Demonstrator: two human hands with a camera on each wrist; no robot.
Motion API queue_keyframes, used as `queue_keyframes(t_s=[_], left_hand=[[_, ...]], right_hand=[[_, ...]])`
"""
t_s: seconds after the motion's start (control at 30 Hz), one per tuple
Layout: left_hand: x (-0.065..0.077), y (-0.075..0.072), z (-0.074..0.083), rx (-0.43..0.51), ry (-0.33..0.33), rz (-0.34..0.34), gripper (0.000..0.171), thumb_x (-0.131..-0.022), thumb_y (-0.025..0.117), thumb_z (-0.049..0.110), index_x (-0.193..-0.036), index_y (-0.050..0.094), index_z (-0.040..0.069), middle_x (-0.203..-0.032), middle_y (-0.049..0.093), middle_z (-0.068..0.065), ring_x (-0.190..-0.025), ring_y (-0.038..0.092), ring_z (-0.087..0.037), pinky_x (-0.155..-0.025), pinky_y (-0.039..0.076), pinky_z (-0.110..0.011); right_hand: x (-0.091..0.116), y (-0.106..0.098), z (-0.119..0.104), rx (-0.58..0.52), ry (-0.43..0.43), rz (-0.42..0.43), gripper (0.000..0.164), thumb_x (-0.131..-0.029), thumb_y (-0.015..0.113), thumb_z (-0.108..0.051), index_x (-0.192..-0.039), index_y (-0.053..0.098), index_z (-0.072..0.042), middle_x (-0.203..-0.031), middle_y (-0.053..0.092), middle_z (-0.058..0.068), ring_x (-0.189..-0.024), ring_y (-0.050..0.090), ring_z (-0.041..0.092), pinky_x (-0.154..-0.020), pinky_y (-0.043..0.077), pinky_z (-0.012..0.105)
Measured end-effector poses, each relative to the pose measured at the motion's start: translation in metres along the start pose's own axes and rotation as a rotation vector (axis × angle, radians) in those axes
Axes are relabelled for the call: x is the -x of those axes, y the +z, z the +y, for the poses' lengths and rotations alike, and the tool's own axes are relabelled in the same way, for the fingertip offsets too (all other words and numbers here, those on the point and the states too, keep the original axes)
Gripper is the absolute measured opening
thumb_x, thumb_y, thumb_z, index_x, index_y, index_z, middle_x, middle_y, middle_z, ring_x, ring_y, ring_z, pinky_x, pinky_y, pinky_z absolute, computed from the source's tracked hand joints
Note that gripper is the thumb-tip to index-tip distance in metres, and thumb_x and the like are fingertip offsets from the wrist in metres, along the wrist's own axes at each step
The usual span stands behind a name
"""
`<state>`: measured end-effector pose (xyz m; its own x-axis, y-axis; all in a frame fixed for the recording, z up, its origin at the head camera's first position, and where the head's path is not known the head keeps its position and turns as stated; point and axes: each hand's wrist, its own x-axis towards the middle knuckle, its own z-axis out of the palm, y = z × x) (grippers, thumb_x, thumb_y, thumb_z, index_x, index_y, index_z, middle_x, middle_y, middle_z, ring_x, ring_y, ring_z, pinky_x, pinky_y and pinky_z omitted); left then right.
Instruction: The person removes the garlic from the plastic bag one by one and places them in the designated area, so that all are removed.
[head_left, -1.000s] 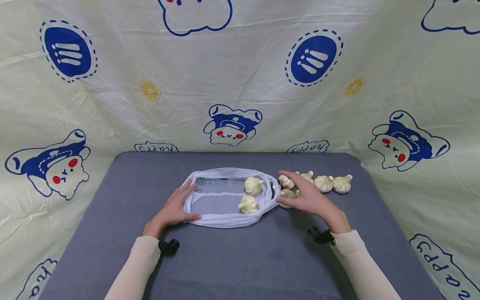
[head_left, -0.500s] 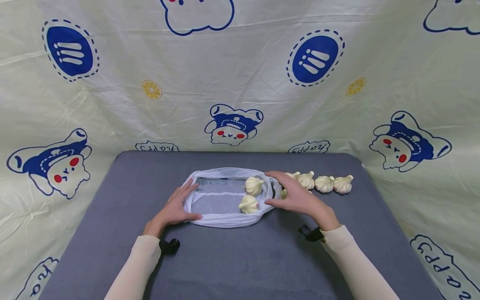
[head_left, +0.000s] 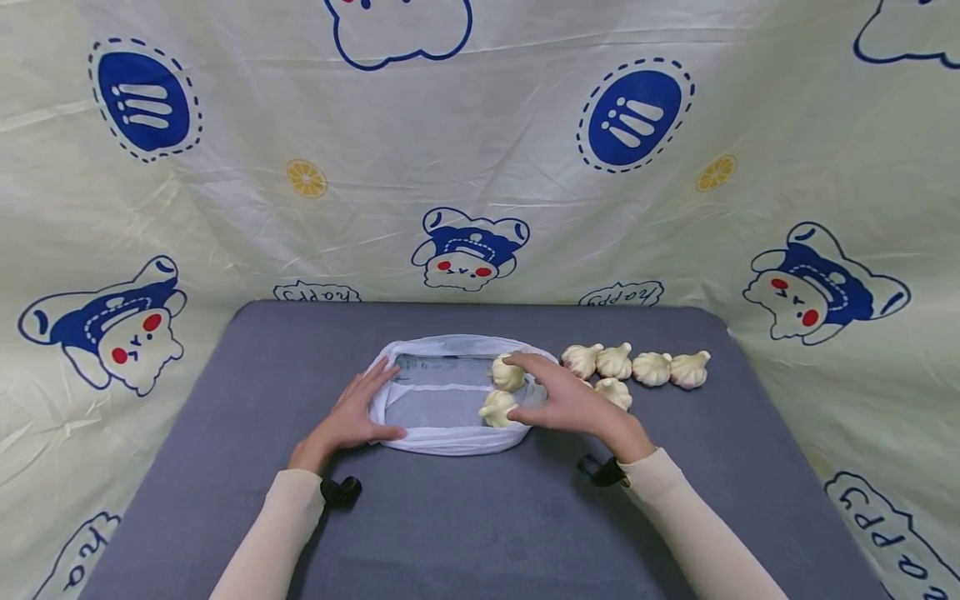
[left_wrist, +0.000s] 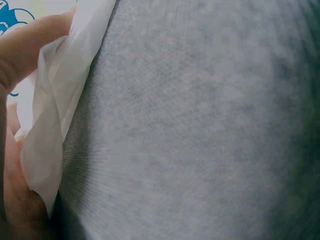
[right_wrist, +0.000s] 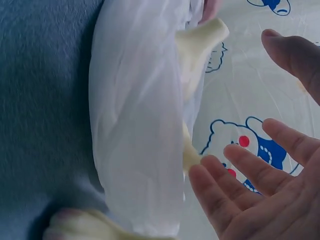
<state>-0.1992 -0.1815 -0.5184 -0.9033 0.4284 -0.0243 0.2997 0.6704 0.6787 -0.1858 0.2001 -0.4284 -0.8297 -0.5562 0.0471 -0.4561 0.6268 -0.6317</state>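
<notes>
A white plastic bag (head_left: 448, 442) lies on the grey table with its mouth spread wide. Two garlic bulbs sit at its right end, a rear bulb (head_left: 506, 375) and a front bulb (head_left: 495, 410). At the bag's left end, my left hand (head_left: 356, 414) rests against the rim with fingers spread; the left wrist view has its thumb beside the thin plastic (left_wrist: 60, 90). My right hand (head_left: 566, 398) hovers over the right end, thumb and fingers spread and holding nothing. In the right wrist view its fingers are apart from the upper garlic bulb (right_wrist: 195, 57).
Right of the bag, a back row of garlic bulbs (head_left: 651, 368) lies on the table (head_left: 465, 525), with a nearer bulb (head_left: 615, 392) in front, partly behind my right hand. A patterned cloth (head_left: 360, 208) hangs behind the table.
My right hand has moved left from the loose garlic to above the bag's right end, uncovering bulbs behind it. My left hand and the bag stay about where they were.
</notes>
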Motion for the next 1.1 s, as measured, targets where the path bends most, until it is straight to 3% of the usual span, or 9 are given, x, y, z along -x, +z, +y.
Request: queue_keyframes(t_s=[0.27, 0.63, 0.83, 1.1], left_hand=[[0.0, 0.001, 0.0, 0.003, 0.005, 0.006, 0.105, -0.078, 0.084, 0.047, -0.162, 0.032, 0.014, -0.174, 0.014, -0.012, -0.159, 0.011, -0.043, -0.126, 0.006, -0.064], [0.0, 0.001, 0.001, 0.002, 0.007, 0.01, 0.105, -0.078, 0.085, 0.046, -0.162, 0.032, 0.013, -0.174, 0.014, -0.012, -0.159, 0.01, -0.043, -0.126, 0.005, -0.064], [0.0, 0.001, 0.0, 0.001, 0.004, 0.009, 0.105, -0.077, 0.085, 0.047, -0.162, 0.033, 0.014, -0.174, 0.014, -0.012, -0.159, 0.01, -0.043, -0.126, 0.005, -0.064], [-0.001, 0.001, -0.001, 0.002, 0.001, 0.008, 0.105, -0.077, 0.085, 0.046, -0.162, 0.033, 0.014, -0.174, 0.014, -0.012, -0.159, 0.01, -0.044, -0.125, 0.005, -0.065]], right_hand=[[-0.006, 0.014, 0.0, 0.01, -0.057, -0.03, 0.07, -0.089, 0.079, -0.03, -0.149, 0.051, -0.006, -0.15, 0.055, 0.013, -0.134, 0.055, 0.035, -0.109, 0.046, 0.055], [-0.016, 0.027, 0.01, 0.052, -0.122, -0.06, 0.059, -0.09, 0.077, -0.022, -0.142, 0.057, 0.0, -0.141, 0.062, 0.015, -0.132, 0.057, 0.034, -0.109, 0.046, 0.052], [-0.021, 0.029, 0.01, 0.116, -0.149, -0.087, 0.047, -0.093, 0.074, -0.019, -0.135, 0.063, -0.002, -0.136, 0.065, 0.015, -0.128, 0.06, 0.034, -0.108, 0.049, 0.05], [-0.025, 0.03, 0.011, 0.138, -0.179, -0.092, 0.023, -0.092, 0.073, -0.013, -0.115, 0.071, -0.008, -0.122, 0.071, 0.011, -0.114, 0.065, 0.025, -0.099, 0.052, 0.043]])
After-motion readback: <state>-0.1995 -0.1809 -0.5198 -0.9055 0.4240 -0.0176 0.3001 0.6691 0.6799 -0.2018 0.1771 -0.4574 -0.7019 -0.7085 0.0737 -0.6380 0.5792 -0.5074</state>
